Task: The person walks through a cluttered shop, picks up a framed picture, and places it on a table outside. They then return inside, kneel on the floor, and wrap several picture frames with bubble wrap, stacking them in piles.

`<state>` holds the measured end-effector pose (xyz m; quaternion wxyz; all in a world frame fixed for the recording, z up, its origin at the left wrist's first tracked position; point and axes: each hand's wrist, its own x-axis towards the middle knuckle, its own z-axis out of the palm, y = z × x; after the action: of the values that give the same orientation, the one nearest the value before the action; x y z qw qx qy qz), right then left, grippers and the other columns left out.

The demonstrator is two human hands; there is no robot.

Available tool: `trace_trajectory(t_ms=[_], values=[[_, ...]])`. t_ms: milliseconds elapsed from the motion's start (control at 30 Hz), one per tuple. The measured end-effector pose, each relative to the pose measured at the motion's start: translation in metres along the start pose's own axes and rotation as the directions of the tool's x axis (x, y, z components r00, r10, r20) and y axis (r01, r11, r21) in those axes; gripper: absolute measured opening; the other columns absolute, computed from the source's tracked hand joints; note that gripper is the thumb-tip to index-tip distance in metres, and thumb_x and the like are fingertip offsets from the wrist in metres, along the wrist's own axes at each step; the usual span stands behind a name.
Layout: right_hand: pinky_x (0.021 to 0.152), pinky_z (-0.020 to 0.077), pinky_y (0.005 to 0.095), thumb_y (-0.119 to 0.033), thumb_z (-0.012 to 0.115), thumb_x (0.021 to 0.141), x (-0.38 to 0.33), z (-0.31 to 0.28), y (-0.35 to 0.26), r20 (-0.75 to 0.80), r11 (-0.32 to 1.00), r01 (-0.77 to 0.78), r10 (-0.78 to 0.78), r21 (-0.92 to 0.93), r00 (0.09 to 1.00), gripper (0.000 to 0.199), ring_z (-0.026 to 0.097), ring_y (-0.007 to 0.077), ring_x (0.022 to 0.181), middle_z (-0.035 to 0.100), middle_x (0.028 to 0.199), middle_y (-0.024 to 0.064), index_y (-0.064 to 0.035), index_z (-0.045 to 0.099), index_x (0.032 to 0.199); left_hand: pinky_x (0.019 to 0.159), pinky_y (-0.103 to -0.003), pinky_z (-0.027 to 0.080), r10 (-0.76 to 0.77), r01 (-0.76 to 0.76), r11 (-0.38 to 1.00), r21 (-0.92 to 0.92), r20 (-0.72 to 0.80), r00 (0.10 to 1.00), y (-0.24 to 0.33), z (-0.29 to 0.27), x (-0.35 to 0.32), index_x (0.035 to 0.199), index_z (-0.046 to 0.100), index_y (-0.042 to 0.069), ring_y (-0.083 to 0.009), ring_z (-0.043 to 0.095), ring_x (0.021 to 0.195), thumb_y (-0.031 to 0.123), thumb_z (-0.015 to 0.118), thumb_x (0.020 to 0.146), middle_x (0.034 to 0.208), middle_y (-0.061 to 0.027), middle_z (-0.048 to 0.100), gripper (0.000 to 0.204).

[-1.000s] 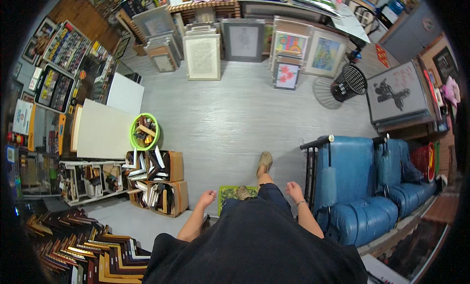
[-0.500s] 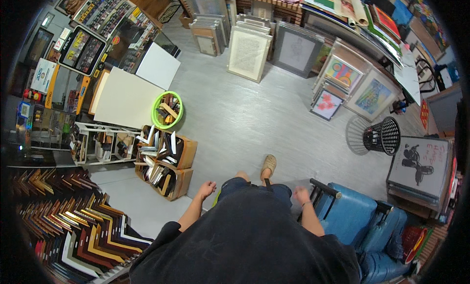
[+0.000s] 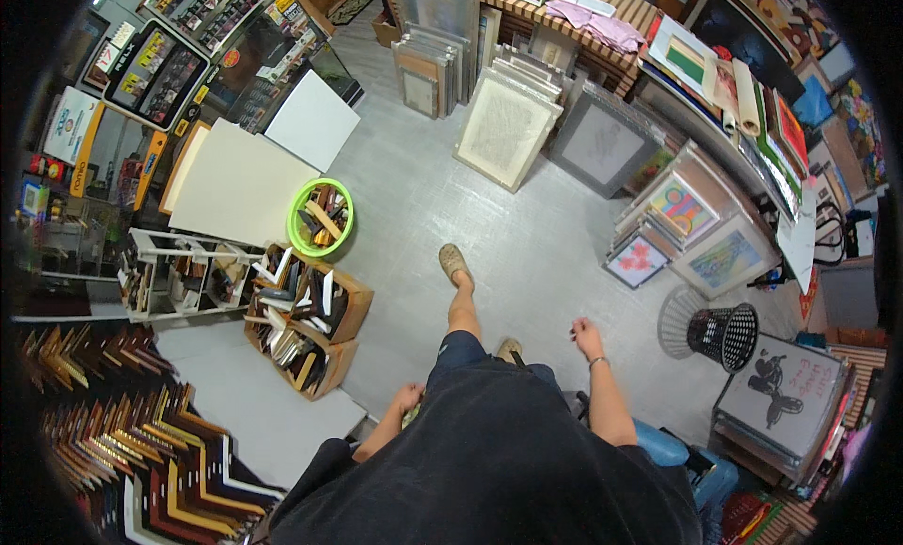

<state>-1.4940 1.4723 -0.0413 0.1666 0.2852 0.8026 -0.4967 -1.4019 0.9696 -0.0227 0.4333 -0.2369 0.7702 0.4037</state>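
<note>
Grey floor [image 3: 423, 216] spreads ahead of both hands. Framed pictures [image 3: 503, 126] lean far ahead, wooden crates [image 3: 310, 324] of offcuts and a green bucket [image 3: 320, 216] stand left, a black wire basket [image 3: 724, 333] right, frame corner samples [image 3: 113, 432] far left

The floor [image 3: 442, 197] is pale grey, and on it stands a bright green round bucket [image 3: 321, 217] with brown and cream pieces of wood inside. The person wears a black shirt [image 3: 499, 470], dark blue shorts [image 3: 461, 349] and tan shoes [image 3: 454, 262], and beside the right hand [image 3: 589, 337] there is a black wire basket [image 3: 722, 334]. A framed picture [image 3: 636, 260] shows red flowers on white, and the big boards [image 3: 235, 183] at the left are cream and white.
</note>
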Motion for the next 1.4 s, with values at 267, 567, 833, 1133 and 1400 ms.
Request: trace_trajectory(t_ms=[267,567,833,1133,1400], values=[[0.072,0.0494,0.0367,-0.034,0.056,0.089,0.016,0.067,-0.057,0.305,0.917,-0.157,0.278,-0.366,0.911,0.037,0.064,0.0247,0.078,0.067,0.081,0.0126,0.0019,0.062,0.091,0.05,-0.033,0.04,-0.046,0.064,0.981,-0.184,0.099,0.994,0.053,-0.083,0.104,0.074,0.06,0.007,-0.0149,0.051,0.057,0.035,0.049,0.092,0.063,-0.0034,0.057,0.035],[0.066,0.0501,0.0306,-0.028,0.052,0.094,0.159,0.083,-0.224,0.111,0.992,-0.117,0.112,0.044,0.988,0.03,0.062,0.0179,0.072,0.066,0.083,0.0106,0.0006,0.06,0.099,0.068,-0.029,0.044,0.173,-0.252,0.899,-0.358,-0.237,0.956,0.269,-0.304,0.237,0.103,0.058,0.006,-0.014,0.058,0.081,0.038,0.049,0.093,0.093,-0.0044,0.064,0.034],[0.065,0.0498,0.0322,-0.029,0.053,0.093,0.203,0.092,-0.291,0.094,0.984,-0.058,0.075,-0.171,0.993,0.03,0.062,0.0168,0.07,0.064,0.079,0.0091,-0.0008,0.061,0.099,0.066,-0.03,0.047,0.109,-0.147,0.95,-0.275,-0.149,0.983,0.338,-0.336,0.286,0.105,0.057,0.002,-0.0175,0.06,0.083,0.034,0.051,0.094,0.097,-0.0092,0.064,0.035],[0.073,0.0494,0.0394,-0.038,0.052,0.089,0.253,0.144,-0.238,0.26,0.915,-0.203,0.302,-0.349,0.917,0.039,0.065,0.0307,0.078,0.068,0.085,0.0152,-0.0011,0.064,0.094,0.071,-0.032,0.05,-0.045,0.052,0.996,-0.075,0.093,0.995,0.299,-0.328,0.267,0.095,0.059,-0.001,-0.017,0.06,0.079,0.034,0.055,0.093,0.089,-0.0083,0.063,0.036],[0.071,0.0495,0.0406,-0.032,0.052,0.09,0.407,0.166,-0.36,0.164,0.929,0.043,0.02,-0.367,0.986,0.032,0.065,0.0312,0.075,0.065,0.079,0.018,-0.0031,0.062,0.096,0.067,-0.027,0.046,-0.171,0.131,0.91,-0.393,-0.068,0.983,0.337,-0.411,0.286,0.099,0.059,0.004,-0.0133,0.058,0.075,0.038,0.054,0.094,0.087,-0.0033,0.061,0.035]])
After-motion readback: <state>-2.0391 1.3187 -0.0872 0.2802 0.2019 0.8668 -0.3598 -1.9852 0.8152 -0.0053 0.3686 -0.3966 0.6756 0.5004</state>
